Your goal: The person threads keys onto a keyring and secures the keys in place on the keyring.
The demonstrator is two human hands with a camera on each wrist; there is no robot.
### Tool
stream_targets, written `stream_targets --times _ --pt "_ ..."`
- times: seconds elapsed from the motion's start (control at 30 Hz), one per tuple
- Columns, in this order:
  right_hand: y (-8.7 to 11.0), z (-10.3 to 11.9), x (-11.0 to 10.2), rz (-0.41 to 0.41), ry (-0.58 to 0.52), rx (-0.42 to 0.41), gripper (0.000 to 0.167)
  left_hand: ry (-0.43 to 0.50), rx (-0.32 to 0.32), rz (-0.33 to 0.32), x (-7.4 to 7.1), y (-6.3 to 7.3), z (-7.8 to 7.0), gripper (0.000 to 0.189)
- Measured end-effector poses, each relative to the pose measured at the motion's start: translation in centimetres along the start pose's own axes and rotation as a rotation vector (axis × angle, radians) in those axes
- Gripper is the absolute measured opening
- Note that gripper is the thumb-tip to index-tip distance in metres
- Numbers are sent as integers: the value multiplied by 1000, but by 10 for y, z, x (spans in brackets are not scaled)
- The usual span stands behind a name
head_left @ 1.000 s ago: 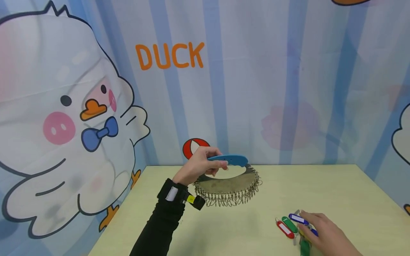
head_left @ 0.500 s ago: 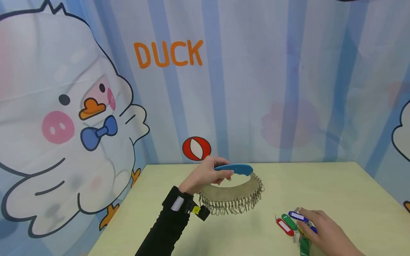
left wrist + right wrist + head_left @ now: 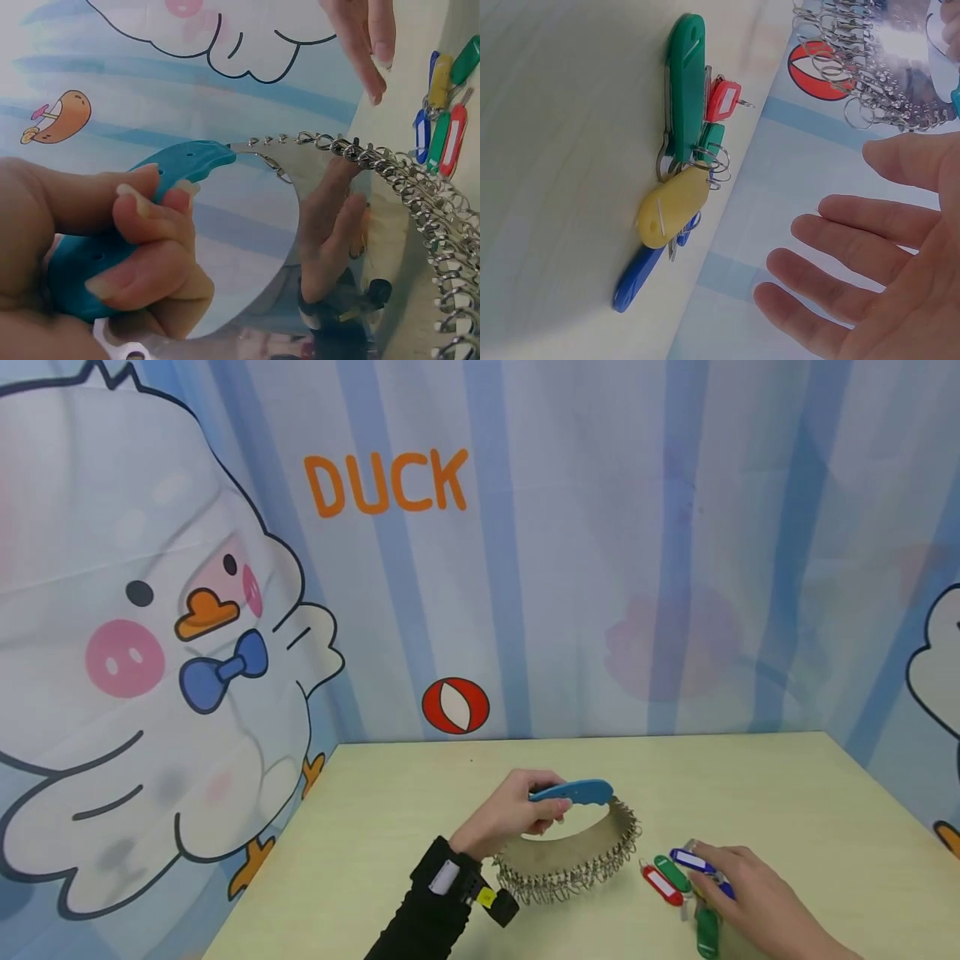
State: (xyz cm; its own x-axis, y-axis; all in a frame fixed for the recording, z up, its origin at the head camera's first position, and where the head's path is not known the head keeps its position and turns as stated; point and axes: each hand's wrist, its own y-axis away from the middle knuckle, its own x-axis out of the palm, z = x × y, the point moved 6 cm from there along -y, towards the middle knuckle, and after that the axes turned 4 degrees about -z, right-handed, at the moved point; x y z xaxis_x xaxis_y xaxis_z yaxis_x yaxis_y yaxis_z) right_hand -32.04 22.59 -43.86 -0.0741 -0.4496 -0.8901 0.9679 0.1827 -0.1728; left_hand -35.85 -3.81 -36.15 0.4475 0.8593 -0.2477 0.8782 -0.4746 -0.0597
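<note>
My left hand [image 3: 517, 814] grips the blue handle [image 3: 579, 792] of a key carrier, with fingers and thumb wrapped round it. Below the handle curves a shiny metal plate [image 3: 573, 853], its outer edge lined with many small snap hooks [image 3: 409, 191]. It is held over the table, left of several key tags with keys and rings. Among these are a red tag [image 3: 662, 883], a blue tag [image 3: 692, 860], a larger green tag [image 3: 707, 931] and a yellow tag [image 3: 673, 204]. My right hand [image 3: 757, 893] hovers beside the tags; in the right wrist view its fingers are loosely extended, holding nothing.
The pale yellow table [image 3: 787, 802] reaches back to a light blue striped curtain [image 3: 570, 568]. A large cartoon duck [image 3: 187, 693], the word DUCK and a red ball are printed on it. A black wrist camera band [image 3: 457, 878] sits on my left wrist.
My left hand has brought the key carrier down and to the right, nearer the tags. My right hand and the tags stay about where they were; the view has shifted slightly.
</note>
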Motion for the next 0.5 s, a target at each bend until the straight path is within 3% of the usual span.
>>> stream_targets --times 0.27,0.5 --pt "-1 1 1 -1 -7 -6 48 160 -10 -23 10 -3 23 23" --pt "-4 0 1 9 19 22 51 219 -22 -79 0 -8 43 26"
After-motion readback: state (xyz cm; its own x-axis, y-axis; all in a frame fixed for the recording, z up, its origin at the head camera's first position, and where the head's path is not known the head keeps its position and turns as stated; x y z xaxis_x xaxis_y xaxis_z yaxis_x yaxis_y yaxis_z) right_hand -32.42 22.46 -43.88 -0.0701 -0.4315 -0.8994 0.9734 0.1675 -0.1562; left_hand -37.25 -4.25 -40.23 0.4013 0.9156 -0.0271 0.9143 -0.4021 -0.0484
